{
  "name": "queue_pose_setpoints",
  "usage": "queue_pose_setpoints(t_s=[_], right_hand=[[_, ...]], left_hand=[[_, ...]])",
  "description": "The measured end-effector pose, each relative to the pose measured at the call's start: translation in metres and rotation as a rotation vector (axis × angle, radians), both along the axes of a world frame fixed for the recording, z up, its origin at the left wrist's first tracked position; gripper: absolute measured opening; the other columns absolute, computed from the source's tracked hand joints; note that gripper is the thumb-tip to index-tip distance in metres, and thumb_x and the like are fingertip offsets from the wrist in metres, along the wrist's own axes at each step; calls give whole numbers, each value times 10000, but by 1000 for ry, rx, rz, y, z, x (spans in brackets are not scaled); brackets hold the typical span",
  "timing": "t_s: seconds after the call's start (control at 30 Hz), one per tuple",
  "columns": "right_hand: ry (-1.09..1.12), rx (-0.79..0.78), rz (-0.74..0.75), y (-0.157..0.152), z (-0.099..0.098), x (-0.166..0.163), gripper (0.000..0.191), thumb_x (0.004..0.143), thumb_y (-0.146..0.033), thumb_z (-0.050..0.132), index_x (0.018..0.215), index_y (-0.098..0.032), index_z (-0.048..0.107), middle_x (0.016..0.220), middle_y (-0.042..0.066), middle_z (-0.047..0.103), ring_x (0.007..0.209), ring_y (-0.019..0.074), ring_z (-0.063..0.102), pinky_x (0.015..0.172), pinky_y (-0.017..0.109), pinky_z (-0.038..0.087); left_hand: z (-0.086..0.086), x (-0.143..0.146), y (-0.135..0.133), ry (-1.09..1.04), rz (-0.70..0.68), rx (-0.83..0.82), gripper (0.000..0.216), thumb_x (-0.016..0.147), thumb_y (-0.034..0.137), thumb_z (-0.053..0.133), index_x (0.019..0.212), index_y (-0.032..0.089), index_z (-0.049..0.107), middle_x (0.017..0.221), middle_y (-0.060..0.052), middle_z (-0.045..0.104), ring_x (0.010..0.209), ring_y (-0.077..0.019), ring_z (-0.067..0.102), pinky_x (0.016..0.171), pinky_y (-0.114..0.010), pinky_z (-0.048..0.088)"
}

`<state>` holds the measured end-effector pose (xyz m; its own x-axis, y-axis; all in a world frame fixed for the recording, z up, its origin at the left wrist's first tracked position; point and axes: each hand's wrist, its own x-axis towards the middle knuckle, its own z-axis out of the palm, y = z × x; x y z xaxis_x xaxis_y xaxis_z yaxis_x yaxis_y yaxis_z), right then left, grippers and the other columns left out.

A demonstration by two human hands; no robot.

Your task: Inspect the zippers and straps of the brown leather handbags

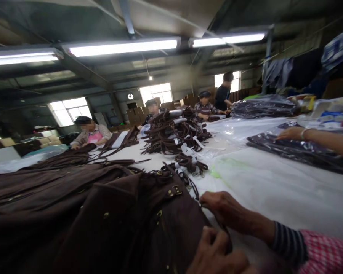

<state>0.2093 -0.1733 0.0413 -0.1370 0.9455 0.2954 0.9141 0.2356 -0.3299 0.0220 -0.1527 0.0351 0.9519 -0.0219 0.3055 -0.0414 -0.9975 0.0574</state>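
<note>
A dark brown bag (177, 213) with brass-coloured fittings lies on a heap of similar brown bags, filling the lower left. At its right edge, my right hand (224, 209), below a striped cuff and a pink checked sleeve, is closed with fingertips pinched on the bag's edge. My left hand (217, 253) is nearer the camera at the bottom, fingers curled over the same edge; its wrist runs out of the frame. A dark strip shows between the two hands. Just beyond lies a small bundle of brown straps (191, 163) with white tags.
A tall pile of brown straps (174, 133) stands mid-table. On the right, a co-worker's hand (291, 133) rests on plastic-wrapped dark goods (300, 148). More wrapped goods (263, 106) lie behind. White sheeting (280, 182) covers the right side. Several people work along the far side.
</note>
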Motion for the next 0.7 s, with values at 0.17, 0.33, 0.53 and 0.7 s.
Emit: queue_pose_setpoints(t_s=[0.17, 0.33, 0.53, 0.7], right_hand=[[98, -43, -97, 24, -12, -3, 230, 1004, -242, 458, 1055, -185, 675, 950, 85, 719, 900, 218, 673, 774, 284, 446], [159, -68, -160, 25, -12, -6, 233, 992, -221, 456, 1070, -182, 672, 958, 94, 726, 888, 214, 668, 780, 283, 439], [289, -73, -98, 21, -1, -1, 323, 957, -261, 489, 1261, -181, 557, 797, 29, 676, 719, 199, 630, 687, 281, 424], [256, -210, 136, 31, 18, 8, 341, 882, -183, 491, 1194, -186, 631, 1005, 71, 702, 900, 213, 641, 808, 298, 441]], left_hand=[[16, -9, -7, 92, -184, -44, 166, 1019, 444, 537, 1045, 288, 587, 898, 27, 627, 923, -203, 481, 764, -379, 315], [30, -12, -10, 123, -201, -79, 268, 1005, 530, 518, 1023, 275, 598, 948, 18, 654, 951, -220, 497, 745, -394, 320], [67, -28, -1, 59, 71, -183, 438, 995, 558, 519, 1352, 305, 490, 1457, -34, 536, 1244, -216, 537, 1018, -374, 420], [81, -36, 65, 19, 434, -109, 327, 1029, 420, 514, 1320, 271, 534, 1459, -37, 535, 1311, -216, 497, 1094, -407, 407]])
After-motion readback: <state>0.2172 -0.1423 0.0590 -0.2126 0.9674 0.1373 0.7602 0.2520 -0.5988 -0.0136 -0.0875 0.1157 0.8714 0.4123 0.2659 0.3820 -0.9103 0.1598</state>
